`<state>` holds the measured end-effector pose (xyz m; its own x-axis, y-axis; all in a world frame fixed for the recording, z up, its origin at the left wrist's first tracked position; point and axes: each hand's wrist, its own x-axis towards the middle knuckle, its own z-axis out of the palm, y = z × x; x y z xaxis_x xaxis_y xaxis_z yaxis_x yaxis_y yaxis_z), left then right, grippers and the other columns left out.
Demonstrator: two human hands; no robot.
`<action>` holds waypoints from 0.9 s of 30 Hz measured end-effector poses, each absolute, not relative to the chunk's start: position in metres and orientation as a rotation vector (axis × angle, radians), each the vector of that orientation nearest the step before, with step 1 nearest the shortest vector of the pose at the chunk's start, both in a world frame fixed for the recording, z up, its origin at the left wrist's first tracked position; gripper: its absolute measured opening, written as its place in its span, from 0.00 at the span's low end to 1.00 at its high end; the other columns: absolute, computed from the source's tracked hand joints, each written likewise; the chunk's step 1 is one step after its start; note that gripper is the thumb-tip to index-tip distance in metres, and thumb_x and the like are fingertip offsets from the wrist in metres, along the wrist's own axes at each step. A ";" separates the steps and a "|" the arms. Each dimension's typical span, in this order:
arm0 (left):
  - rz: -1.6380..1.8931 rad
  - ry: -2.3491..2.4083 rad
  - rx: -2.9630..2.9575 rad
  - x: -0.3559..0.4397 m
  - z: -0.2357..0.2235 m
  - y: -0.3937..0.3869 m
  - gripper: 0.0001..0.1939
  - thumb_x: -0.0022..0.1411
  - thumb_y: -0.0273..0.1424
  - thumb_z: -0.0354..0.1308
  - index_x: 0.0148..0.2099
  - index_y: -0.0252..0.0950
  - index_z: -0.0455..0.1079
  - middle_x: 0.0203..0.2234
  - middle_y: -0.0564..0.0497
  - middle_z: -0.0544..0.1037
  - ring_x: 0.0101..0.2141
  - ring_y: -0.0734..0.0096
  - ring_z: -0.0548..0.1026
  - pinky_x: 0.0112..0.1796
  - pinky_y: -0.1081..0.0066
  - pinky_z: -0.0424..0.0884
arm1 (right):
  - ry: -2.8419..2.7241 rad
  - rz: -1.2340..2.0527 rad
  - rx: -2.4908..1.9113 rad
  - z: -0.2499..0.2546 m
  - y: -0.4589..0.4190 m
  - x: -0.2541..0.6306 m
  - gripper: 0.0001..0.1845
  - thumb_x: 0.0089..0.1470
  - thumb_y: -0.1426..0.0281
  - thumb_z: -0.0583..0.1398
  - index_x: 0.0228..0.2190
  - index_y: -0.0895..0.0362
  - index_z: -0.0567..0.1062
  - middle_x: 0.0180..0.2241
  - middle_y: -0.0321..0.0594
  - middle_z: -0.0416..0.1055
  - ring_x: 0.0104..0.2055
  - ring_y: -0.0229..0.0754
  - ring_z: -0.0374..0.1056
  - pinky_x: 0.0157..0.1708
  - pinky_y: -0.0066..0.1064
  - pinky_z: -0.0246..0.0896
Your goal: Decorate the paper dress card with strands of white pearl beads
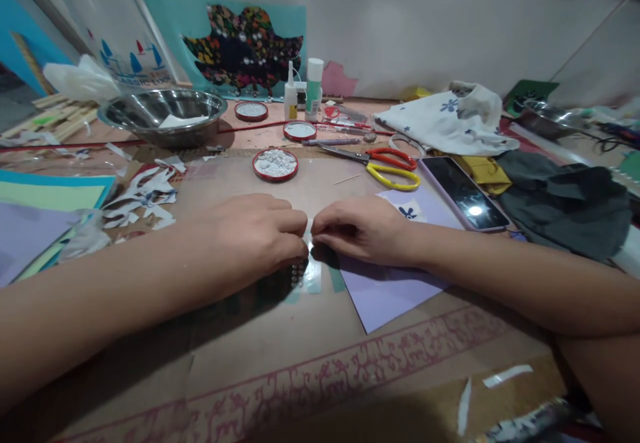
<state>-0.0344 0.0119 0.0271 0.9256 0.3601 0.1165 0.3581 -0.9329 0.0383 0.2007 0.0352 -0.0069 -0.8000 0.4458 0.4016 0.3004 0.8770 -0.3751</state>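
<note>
My left hand [255, 230] is closed, its curled fingertips pinched at the upper part of a small clear sheet of stick-on gems [299, 273]. Rows of the shiny round gems show below the fingers. Facing it almost fingertip to fingertip, my right hand [357, 230] is also closed in a pinch; whatever sits between its fingers is too small or hidden to make out. Under the right wrist lies a sheet of lilac paper [385, 303], with a white fabric cutout bearing a dark blue flower [409, 211] on it.
Beyond my hands are a red-rimmed lid of silvery sequins [275, 163], scissors [393, 168], and a phone [465, 193]. Farther back stand a metal bowl [165, 116], a glue bottle [291, 96] and a glue stick [314, 90]. Fabric scraps [145, 196] lie left; patterned cloth [445, 120] lies right.
</note>
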 end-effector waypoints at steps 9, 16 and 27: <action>0.197 0.658 3.030 -0.034 0.009 0.013 0.13 0.71 0.26 0.46 0.39 0.36 0.72 0.32 0.50 0.73 0.30 0.67 0.67 0.32 0.67 0.58 | -2.560 0.406 -0.541 -0.007 0.037 0.201 0.06 0.61 0.71 0.58 0.37 0.58 0.75 0.32 0.37 0.79 0.30 0.35 0.72 0.30 0.23 0.59; 0.062 0.962 2.831 -0.036 0.025 0.013 0.09 0.68 0.26 0.46 0.37 0.37 0.66 0.31 0.50 0.71 0.28 0.67 0.66 0.31 0.67 0.59 | -2.515 0.421 -0.552 -0.008 0.037 0.201 0.05 0.61 0.71 0.58 0.36 0.58 0.75 0.32 0.37 0.79 0.29 0.34 0.71 0.31 0.23 0.61; 0.003 1.192 3.070 -0.065 0.055 0.027 0.17 0.69 0.24 0.41 0.52 0.30 0.69 0.49 0.39 0.70 0.48 0.55 0.67 0.49 0.58 0.62 | -2.537 0.419 -0.546 -0.008 0.039 0.201 0.06 0.62 0.70 0.59 0.37 0.58 0.76 0.32 0.38 0.79 0.30 0.35 0.71 0.30 0.23 0.59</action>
<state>-0.0650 0.0273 0.0551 0.7396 0.6707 0.0561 0.6710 -0.7281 -0.1401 0.2009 0.0389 -0.0083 -0.7907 0.4533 0.4114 0.2968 0.8717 -0.3900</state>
